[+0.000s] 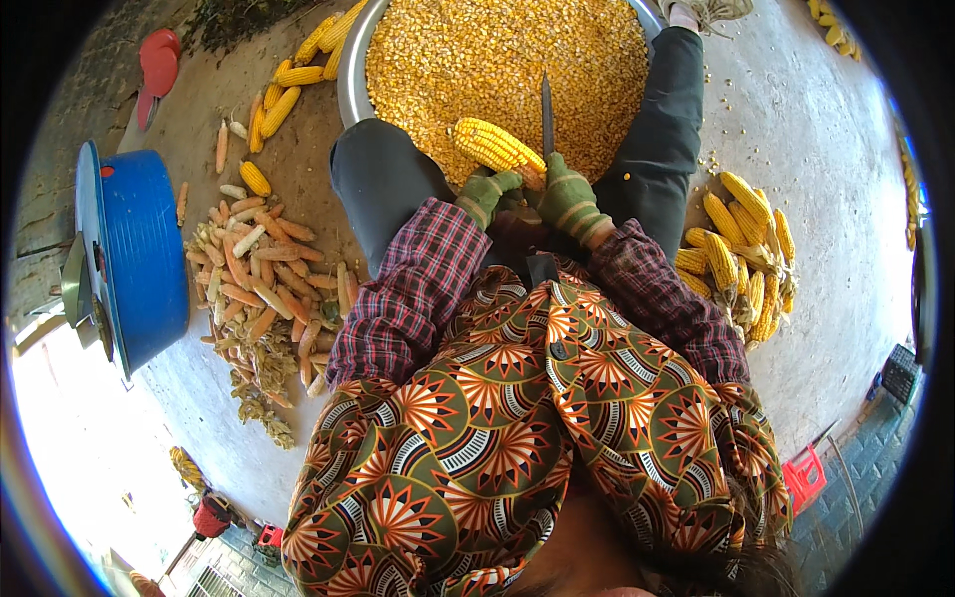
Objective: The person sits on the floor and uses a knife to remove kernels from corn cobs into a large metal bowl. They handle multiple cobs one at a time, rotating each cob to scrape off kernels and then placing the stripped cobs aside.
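Note:
My left hand [485, 195], in a green knitted glove, grips the lower end of a yellow corn cob [492, 146], partly bared of kernels near that end. My right hand [568, 198], in a matching striped glove, is closed around a narrow, pointed dark metal tool [548, 112] that sticks up beside the cob; its lower part is hidden. Both hands meet between my knees, at the near edge of a large metal basin [354, 74] full of loose corn kernels [507, 52].
Stripped cobs [261, 276] and dry husks [265, 373] lie heaped at left, beside a blue tub [145, 254]. Whole corn cobs [280, 112] lie upper left, and more ears [739, 246] are piled at right. A red stool [804, 479] stands lower right.

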`<control>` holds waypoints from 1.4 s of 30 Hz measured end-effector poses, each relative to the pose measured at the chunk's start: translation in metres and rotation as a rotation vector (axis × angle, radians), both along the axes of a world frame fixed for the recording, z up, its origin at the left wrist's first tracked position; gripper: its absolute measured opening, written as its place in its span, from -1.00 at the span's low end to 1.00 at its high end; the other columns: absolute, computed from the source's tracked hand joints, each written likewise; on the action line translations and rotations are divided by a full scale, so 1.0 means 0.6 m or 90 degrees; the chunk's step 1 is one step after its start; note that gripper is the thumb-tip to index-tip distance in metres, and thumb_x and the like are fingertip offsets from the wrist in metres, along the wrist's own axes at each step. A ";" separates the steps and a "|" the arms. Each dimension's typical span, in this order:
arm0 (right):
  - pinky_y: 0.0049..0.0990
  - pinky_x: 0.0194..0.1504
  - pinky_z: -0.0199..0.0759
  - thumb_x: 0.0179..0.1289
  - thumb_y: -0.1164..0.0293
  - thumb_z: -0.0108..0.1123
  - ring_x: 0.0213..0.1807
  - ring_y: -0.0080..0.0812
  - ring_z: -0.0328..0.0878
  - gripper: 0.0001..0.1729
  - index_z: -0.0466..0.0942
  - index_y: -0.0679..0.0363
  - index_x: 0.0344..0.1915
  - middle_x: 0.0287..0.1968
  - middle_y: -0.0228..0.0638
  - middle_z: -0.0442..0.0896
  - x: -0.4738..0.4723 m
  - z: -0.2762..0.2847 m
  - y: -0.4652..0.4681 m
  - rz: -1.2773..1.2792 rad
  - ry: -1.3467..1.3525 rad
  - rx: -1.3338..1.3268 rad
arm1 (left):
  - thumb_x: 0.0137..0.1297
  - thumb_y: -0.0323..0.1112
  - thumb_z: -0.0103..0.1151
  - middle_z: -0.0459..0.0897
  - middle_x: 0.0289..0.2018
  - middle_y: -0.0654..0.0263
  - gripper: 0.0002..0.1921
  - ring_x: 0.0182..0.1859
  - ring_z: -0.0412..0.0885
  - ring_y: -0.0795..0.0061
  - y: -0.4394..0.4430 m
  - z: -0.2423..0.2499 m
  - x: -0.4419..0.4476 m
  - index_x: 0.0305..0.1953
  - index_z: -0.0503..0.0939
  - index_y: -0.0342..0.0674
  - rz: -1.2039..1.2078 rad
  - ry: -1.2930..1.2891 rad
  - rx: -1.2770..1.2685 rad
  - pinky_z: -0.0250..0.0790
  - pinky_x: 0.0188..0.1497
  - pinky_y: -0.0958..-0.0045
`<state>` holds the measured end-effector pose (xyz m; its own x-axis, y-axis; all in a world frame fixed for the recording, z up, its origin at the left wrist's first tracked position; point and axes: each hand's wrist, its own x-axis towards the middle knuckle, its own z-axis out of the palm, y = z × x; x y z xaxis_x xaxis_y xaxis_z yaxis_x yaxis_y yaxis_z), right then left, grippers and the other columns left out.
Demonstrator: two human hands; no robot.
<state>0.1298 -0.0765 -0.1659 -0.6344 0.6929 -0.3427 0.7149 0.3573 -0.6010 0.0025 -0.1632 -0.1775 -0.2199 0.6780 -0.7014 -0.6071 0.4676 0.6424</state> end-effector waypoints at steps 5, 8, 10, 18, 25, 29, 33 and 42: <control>-0.37 -0.26 0.36 -0.16 0.18 0.30 -0.25 -0.13 0.50 -0.46 0.33 0.28 -0.26 -0.34 -0.03 0.53 0.000 -0.053 -0.016 -0.052 0.436 -0.344 | 0.06 -0.39 0.09 0.52 -0.51 0.27 -0.86 -0.52 0.47 0.45 0.000 -0.005 -0.007 -0.35 0.48 -0.30 -0.035 0.035 0.017 0.35 -0.51 0.45; -0.42 -0.25 0.35 -0.17 0.19 0.31 -0.27 -0.16 0.50 -0.48 0.35 0.29 -0.27 -0.36 -0.07 0.53 0.008 -0.082 -0.018 -0.086 0.467 -0.337 | 0.05 -0.36 0.12 0.52 -0.52 0.30 -0.84 -0.56 0.44 0.50 0.009 0.024 0.001 -0.33 0.48 -0.27 -0.021 -0.027 0.046 0.33 -0.54 0.48; -0.37 -0.30 0.35 -0.16 0.21 0.29 -0.31 -0.13 0.49 -0.50 0.34 0.28 -0.27 -0.40 -0.07 0.52 0.015 -0.103 -0.011 -0.044 0.331 -0.146 | 0.04 -0.33 0.14 0.52 -0.52 0.32 -0.82 -0.57 0.43 0.52 0.017 0.048 0.004 -0.32 0.48 -0.25 -0.014 -0.052 0.078 0.31 -0.56 0.51; -0.22 -0.46 0.34 -0.10 0.22 0.19 -0.46 -0.03 0.49 -0.53 0.27 0.34 -0.33 -0.54 -0.02 0.51 0.012 -0.032 -0.030 0.071 0.070 0.017 | 0.05 -0.36 0.03 0.48 -0.59 0.25 -0.88 -0.68 0.35 0.51 0.010 0.033 0.007 -0.43 0.46 -0.29 0.013 0.063 -0.093 0.22 -0.68 0.54; -0.21 -0.46 0.34 -0.09 0.24 0.18 -0.46 0.00 0.49 -0.54 0.26 0.35 -0.32 -0.54 -0.01 0.51 0.022 -0.010 -0.028 0.027 0.118 -0.001 | 0.05 -0.45 -0.06 0.49 -0.54 0.16 -0.90 -0.62 0.41 0.40 0.012 0.029 0.012 -0.40 0.42 -0.33 0.071 0.005 -0.147 0.23 -0.69 0.55; -0.21 -0.46 0.33 -0.09 0.24 0.19 -0.46 0.01 0.49 -0.54 0.25 0.33 -0.32 -0.54 0.00 0.51 0.026 -0.007 -0.023 0.035 0.114 -0.003 | 0.07 -0.34 0.04 0.52 -0.49 0.23 -0.84 -0.58 0.45 0.46 0.013 0.064 0.018 -0.36 0.46 -0.29 0.069 -0.038 -0.035 0.28 -0.63 0.57; -0.19 -0.47 0.33 -0.09 0.22 0.19 -0.46 0.02 0.48 -0.53 0.24 0.32 -0.33 -0.54 0.01 0.51 0.028 -0.003 -0.028 0.067 0.097 -0.017 | 0.06 -0.34 0.05 0.52 -0.54 0.23 -0.84 -0.58 0.45 0.48 0.007 0.043 0.012 -0.36 0.47 -0.30 0.049 0.004 -0.067 0.26 -0.65 0.55; -0.19 -0.48 0.33 -0.09 0.22 0.19 -0.46 0.01 0.49 -0.52 0.22 0.31 -0.30 -0.54 0.00 0.51 0.032 -0.008 -0.025 0.043 0.120 -0.006 | 0.05 -0.38 0.01 0.53 -0.49 0.22 -0.83 -0.54 0.46 0.42 0.008 0.024 0.009 -0.31 0.45 -0.29 0.069 -0.038 -0.045 0.29 -0.62 0.46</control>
<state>0.1488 -0.0916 -0.1708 -0.7325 0.6444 -0.2197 0.5644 0.3943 -0.7252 0.0078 -0.1582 -0.1634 -0.2464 0.6013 -0.7601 -0.6924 0.4396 0.5722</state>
